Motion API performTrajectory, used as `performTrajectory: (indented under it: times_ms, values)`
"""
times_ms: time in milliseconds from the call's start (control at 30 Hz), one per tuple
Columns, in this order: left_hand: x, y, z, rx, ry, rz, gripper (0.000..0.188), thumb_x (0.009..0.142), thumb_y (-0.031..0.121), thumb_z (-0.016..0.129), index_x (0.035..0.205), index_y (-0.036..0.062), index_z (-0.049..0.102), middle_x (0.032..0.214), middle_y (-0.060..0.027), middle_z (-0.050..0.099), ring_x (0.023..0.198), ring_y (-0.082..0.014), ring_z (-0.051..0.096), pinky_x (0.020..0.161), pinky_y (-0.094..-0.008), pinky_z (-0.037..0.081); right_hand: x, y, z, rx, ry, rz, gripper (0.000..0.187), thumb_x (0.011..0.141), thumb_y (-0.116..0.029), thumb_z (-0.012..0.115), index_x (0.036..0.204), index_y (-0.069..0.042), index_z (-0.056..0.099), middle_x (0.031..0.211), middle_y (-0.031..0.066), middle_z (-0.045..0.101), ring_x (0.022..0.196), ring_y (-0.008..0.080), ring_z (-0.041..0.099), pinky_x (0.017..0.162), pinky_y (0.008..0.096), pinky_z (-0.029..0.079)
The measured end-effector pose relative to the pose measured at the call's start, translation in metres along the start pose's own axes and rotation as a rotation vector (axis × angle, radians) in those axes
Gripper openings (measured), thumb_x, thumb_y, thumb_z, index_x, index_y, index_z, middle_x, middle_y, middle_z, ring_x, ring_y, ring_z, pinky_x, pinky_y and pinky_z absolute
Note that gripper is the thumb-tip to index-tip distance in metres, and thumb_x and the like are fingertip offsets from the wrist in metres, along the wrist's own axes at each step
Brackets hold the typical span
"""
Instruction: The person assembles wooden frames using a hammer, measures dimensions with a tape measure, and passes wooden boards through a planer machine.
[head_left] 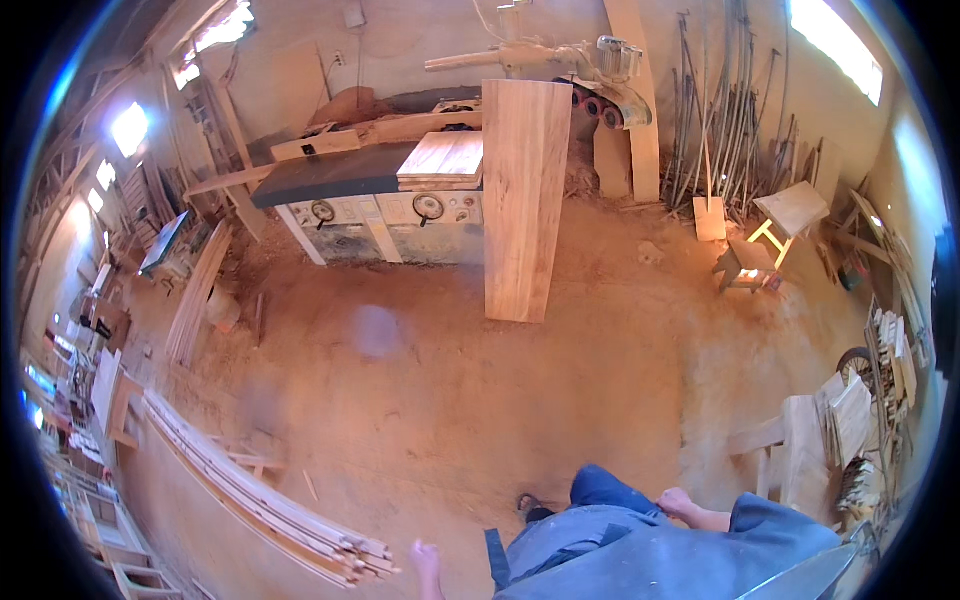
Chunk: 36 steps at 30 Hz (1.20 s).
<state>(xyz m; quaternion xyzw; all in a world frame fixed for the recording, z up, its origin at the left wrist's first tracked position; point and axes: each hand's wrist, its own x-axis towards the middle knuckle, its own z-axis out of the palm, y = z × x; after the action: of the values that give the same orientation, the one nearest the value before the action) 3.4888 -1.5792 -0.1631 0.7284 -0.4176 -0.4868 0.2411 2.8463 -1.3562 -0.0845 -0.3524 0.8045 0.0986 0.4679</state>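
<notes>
At the lower edge, my left hand (426, 560) hangs beside my body, close to the end of a stack of long wooden strips (290, 530) but apart from it. It is small and blurred, so its fingers cannot be made out. My right hand (678, 502) is curled closed near my blue-clothed leg, with nothing visible in it. Ahead of me, a wide wooden panel (527, 200) stands upright, leaning against the front of a large machine (340, 177). Short boards (441, 158) lie piled on the machine's dark top, left of the panel.
A motorised roller unit (605, 95) sits behind the panel. Metal bars (735, 110) lean on the back wall, near a small wooden stool (748, 262) and a tilted table (790, 208). Timber offcuts (805, 450) stand at the right. More planks (200, 290) lie at the left.
</notes>
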Motion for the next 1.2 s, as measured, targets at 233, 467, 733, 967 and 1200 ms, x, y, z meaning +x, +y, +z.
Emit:
performTrajectory:
  times_ms: [233, 467, 733, 967, 1200]
  values:
    - [0.11, 0.297, 0.028, 0.344, 0.036, 0.074, 0.062, 0.084, 0.013, 0.054, 0.139, -0.0139, 0.049, 0.071, 0.0005, 0.051, 0.061, -0.0143, 0.049, 0.055, -0.0334, 0.044, 0.053, -0.07, -0.001, -0.077, -0.069, 0.114, 0.038, 0.087, -0.039, 0.058, 0.086, -0.006, 0.076, 0.091, 0.0197, 0.074, 0.088, 0.0374, 0.072, 0.076, 0.0487, 0.056]
    - [0.239, 0.287, 0.055, 0.502, -0.297, -0.018, 0.056, 0.085, 0.02, 0.058, 0.133, -0.009, 0.055, 0.081, -0.0073, 0.056, 0.076, -0.0176, 0.052, 0.064, -0.0341, 0.045, 0.237, -0.282, -0.13, 0.143, -0.008, -0.183, 0.034, 0.085, -0.034, 0.058, 0.09, -0.005, 0.076, 0.098, 0.0228, 0.073, 0.093, 0.0408, 0.07, 0.077, 0.0502, 0.055]
    - [0.432, 0.469, 0.027, 0.376, -0.149, -0.074, 0.045, 0.087, 0.021, 0.058, 0.123, -0.0062, 0.059, 0.096, -0.0156, 0.059, 0.093, -0.0273, 0.055, 0.079, -0.0397, 0.046, 0.309, -0.613, -0.502, 0.689, 0.471, -0.352, 0.023, 0.086, -0.021, 0.059, 0.085, 0.0, 0.067, 0.085, 0.0191, 0.07, 0.081, 0.0296, 0.069, 0.075, 0.0414, 0.053]
    - [0.597, 0.535, 0.036, 0.538, -0.289, -0.059, 0.036, 0.089, 0.021, 0.058, 0.115, -0.0038, 0.062, 0.109, -0.0228, 0.061, 0.108, -0.0358, 0.057, 0.092, -0.0445, 0.047, 0.355, -0.785, -0.647, 0.597, 1.025, -0.537, 0.014, 0.086, -0.009, 0.063, 0.096, -0.001, 0.067, 0.095, 0.0158, 0.069, 0.095, 0.0297, 0.066, 0.085, 0.041, 0.052]
    - [0.852, 0.76, 0.04, 0.776, -0.323, 0.444, 0.022, 0.092, 0.017, 0.057, 0.1, -0.0024, 0.062, 0.099, -0.0179, 0.06, 0.096, -0.0299, 0.054, 0.084, -0.0431, 0.046, 0.443, -0.874, -0.729, 0.22, 1.174, -0.36, 0.046, 0.09, -0.021, 0.064, 0.131, 0.001, 0.057, 0.136, 0.023, 0.055, 0.13, 0.0402, 0.048, 0.112, 0.0493, 0.036]
